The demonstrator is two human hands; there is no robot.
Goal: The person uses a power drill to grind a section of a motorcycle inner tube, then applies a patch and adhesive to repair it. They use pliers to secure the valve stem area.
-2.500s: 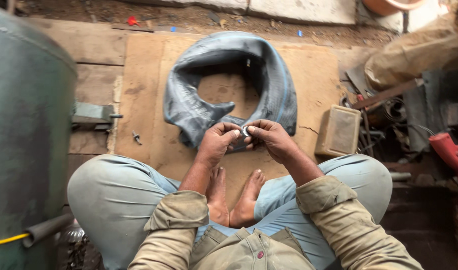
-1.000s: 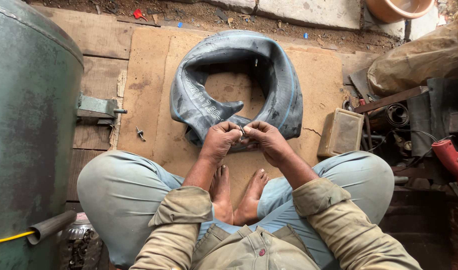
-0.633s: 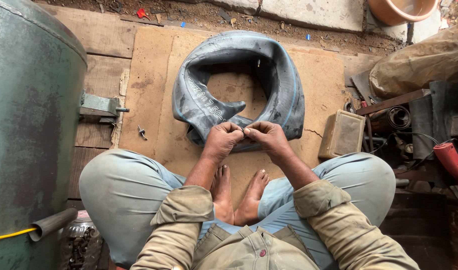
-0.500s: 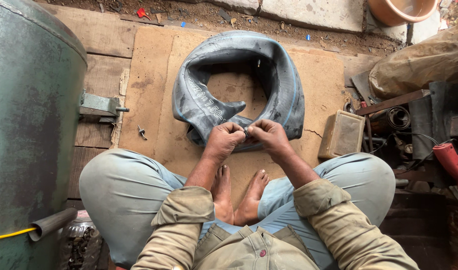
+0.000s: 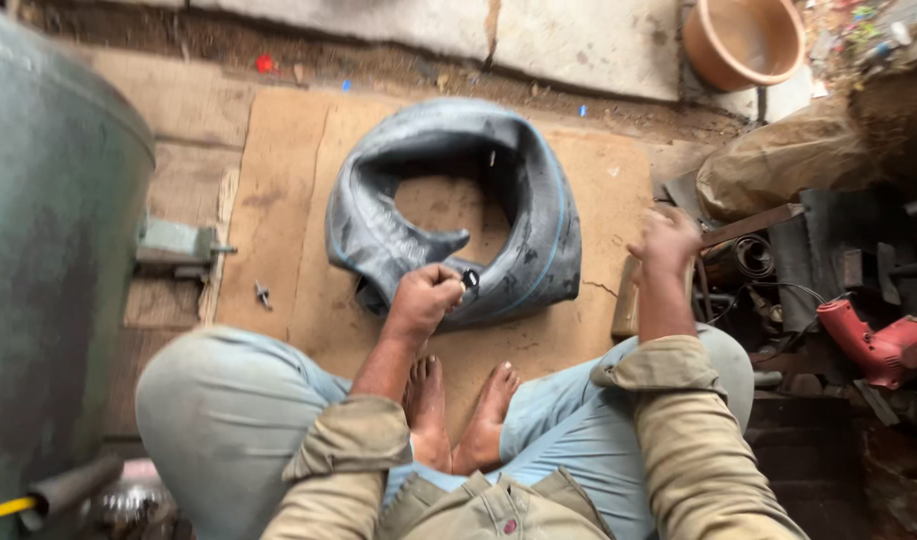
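Left hand pinches the tube's valve — right hand reaches away.

The left hand [image 5: 422, 298] closes its grip on the valve [image 5: 470, 279] at the near edge of the folded inner tube [image 5: 539, 215] lying on the board [image 5: 279, 200]; the right hand [image 5: 665, 238] hovers right of it, by the tools — grip unclear.

Right hand [image 5: 667, 238] blurred, grip perhaps unclear

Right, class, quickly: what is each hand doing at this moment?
Left hand: closed, pinching the small black valve on the inner tube.
Right hand: off the tube, reaching toward the tool pile; empty as far as shows.
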